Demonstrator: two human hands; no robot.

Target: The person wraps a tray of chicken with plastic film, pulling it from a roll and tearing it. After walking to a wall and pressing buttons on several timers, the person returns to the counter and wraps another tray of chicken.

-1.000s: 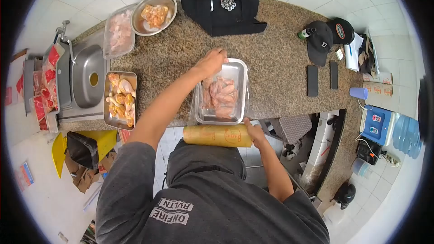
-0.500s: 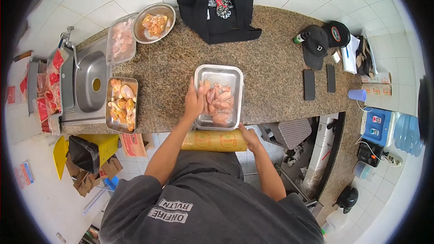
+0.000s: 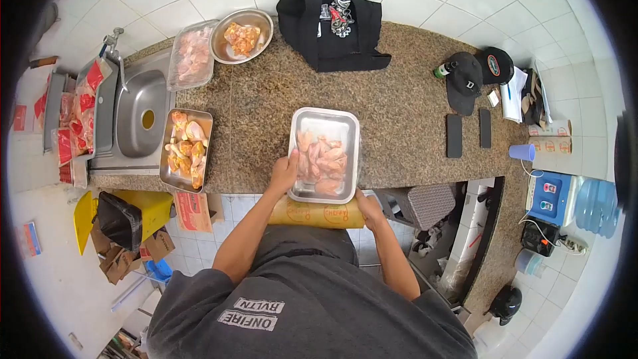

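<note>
A rectangular metal tray of raw chicken pieces rests at the counter's front edge, with a hazy sheen like clear film over the meat. My left hand is closed on the tray's near left side. At the tray's near right corner is my right hand, its fingers curled in beside the end of a yellowish cling film roll. The roll lies between the tray and my body, marked "CHEFFY". What the right fingers grip is partly hidden.
To the left are a metal tray of drumsticks, a clear container of raw meat, a steel bowl and a sink. A black cloth bag lies behind. Phones and caps sit right.
My left hand has slid along the tray's left side toward its near corner. The right hand stays by the near right corner. The whole view has shifted slightly.
</note>
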